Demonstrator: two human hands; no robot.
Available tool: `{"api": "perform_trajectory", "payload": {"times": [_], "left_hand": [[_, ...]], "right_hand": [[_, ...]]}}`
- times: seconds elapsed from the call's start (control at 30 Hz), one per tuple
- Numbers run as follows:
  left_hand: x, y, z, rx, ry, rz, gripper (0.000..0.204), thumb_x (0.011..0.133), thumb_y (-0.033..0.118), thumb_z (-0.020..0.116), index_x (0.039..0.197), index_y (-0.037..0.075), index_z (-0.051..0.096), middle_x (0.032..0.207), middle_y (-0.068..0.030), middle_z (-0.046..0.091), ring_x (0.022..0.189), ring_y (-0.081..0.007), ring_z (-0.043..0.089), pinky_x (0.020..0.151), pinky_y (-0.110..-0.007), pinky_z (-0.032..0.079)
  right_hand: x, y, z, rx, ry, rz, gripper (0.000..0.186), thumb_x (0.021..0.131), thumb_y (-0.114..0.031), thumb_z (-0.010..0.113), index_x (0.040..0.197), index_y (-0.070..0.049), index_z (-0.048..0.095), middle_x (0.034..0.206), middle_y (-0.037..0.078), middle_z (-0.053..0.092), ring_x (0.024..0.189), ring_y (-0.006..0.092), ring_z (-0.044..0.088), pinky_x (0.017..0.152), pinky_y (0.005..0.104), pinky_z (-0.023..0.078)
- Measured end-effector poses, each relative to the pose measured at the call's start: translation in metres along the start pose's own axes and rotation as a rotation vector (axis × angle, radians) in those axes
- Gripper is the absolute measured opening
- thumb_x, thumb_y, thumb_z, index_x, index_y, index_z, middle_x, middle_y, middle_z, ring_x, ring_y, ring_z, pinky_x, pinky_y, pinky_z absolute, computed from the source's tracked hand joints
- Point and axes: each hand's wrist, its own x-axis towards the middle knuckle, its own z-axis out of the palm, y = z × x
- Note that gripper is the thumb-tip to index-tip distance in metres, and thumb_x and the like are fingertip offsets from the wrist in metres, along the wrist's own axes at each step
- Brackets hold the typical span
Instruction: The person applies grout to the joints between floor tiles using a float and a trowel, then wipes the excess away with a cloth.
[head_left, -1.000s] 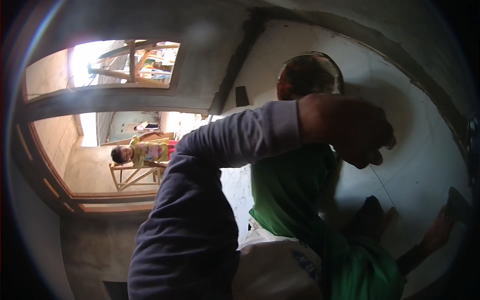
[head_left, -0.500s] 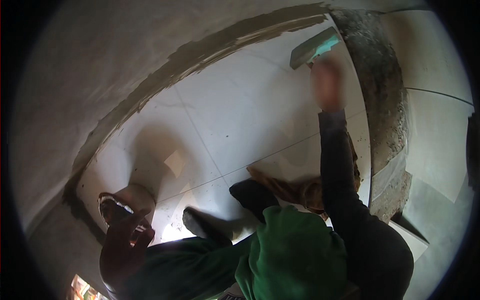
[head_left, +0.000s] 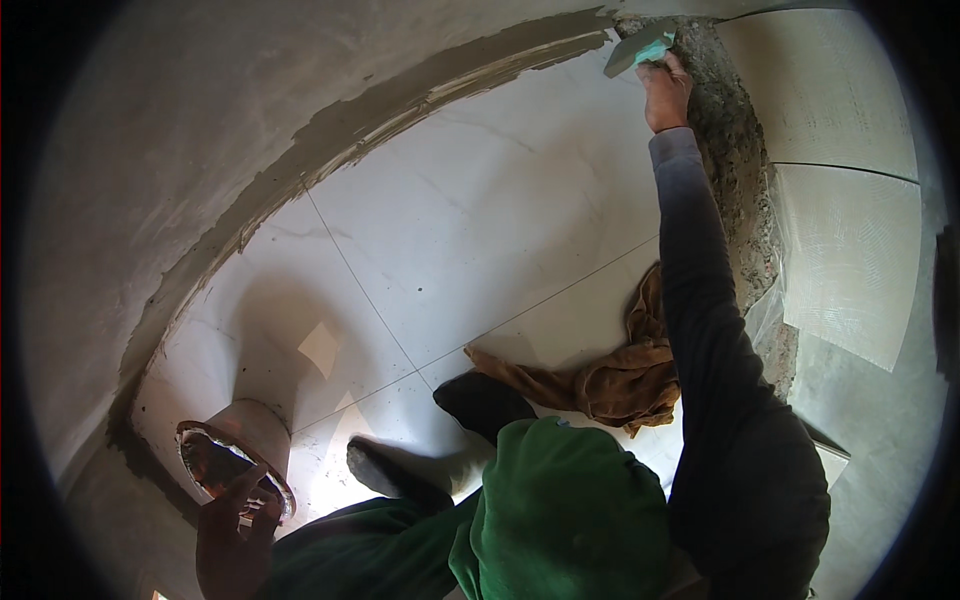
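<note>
My right hand (head_left: 668, 94) reaches far out to the upper right, fingers wrapped round the teal handle of a flat trowel (head_left: 628, 50). The trowel's grey rectangular blade is tilted, close to the end of the mortar band (head_left: 330, 130) where wall and tiled floor meet. Whether the blade touches the mortar, I cannot tell. At the lower left, my left hand (head_left: 238, 525) grips the near rim of a bucket (head_left: 268, 435). The bucket has a dirty rim; its contents are dark and partly hidden by my fingers.
White floor tiles (head_left: 480, 200) with thin joints spread before me. A crumpled brown cloth (head_left: 630, 385) lies beside my right arm. Along the right runs a rough rubble strip (head_left: 735, 130), with pale tiles (head_left: 850, 250) beyond it. My dark-covered feet (head_left: 480, 405) rest on the tiles.
My right hand has carried the trowel farther forward, to the far corner by the rubble strip. My left hand stays at the bucket. The whole view has shifted slightly.
</note>
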Motion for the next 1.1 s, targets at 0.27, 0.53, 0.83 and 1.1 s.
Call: {"api": "perform_trajectory", "payload": {"times": [0.27, 0.53, 0.83, 1.1], "left_hand": [[0.008, -0.019, 0.0, 0.004, -0.017, -0.051, 0.049, 0.095, 0.026, 0.075, 0.141, 0.013, 0.07, 0.127, -0.0185, 0.072, 0.119, -0.0341, 0.068, 0.109, -0.047, 0.05], [0.027, -0.046, 0.002, -0.126, -0.106, -0.044, 0.051, 0.094, 0.029, 0.075, 0.142, 0.012, 0.07, 0.127, -0.0189, 0.072, 0.12, -0.0335, 0.068, 0.11, -0.047, 0.05], [0.033, -0.076, 0.005, -0.234, -0.202, -0.056, 0.053, 0.093, 0.031, 0.076, 0.142, 0.011, 0.07, 0.128, -0.0194, 0.072, 0.122, -0.0327, 0.067, 0.112, -0.047, 0.048], [0.029, -0.111, 0.006, -0.312, -0.341, -0.121, 0.056, 0.095, 0.038, 0.076, 0.143, 0.011, 0.069, 0.137, -0.0199, 0.068, 0.126, -0.0308, 0.065, 0.116, -0.047, 0.045]], "right_hand": [[0.009, 0.003, 0.018, 0.039, 0.036, -0.034, 0.035, 0.088, 0.001, 0.064, 0.122, 0.004, 0.07, 0.108, 0.003, 0.071, 0.094, 0.0124, 0.064, 0.087, 0.0291, 0.052], [0.031, 0.011, 0.043, -0.124, 0.011, -0.164, 0.039, 0.09, 0.001, 0.061, 0.128, 0.004, 0.069, 0.113, 0.003, 0.071, 0.097, 0.0132, 0.066, 0.09, 0.0296, 0.055], [0.027, 0.008, 0.054, -0.139, 0.022, -0.168, 0.037, 0.091, -0.001, 0.058, 0.126, 0.005, 0.07, 0.112, 0.004, 0.072, 0.097, 0.0133, 0.067, 0.094, 0.0312, 0.056], [0.0, 0.0, 0.083, -0.181, 0.015, -0.099, 0.038, 0.093, -0.005, 0.066, 0.13, 0.001, 0.071, 0.113, 0.004, 0.072, 0.101, 0.0157, 0.069, 0.098, 0.0342, 0.058]]}}
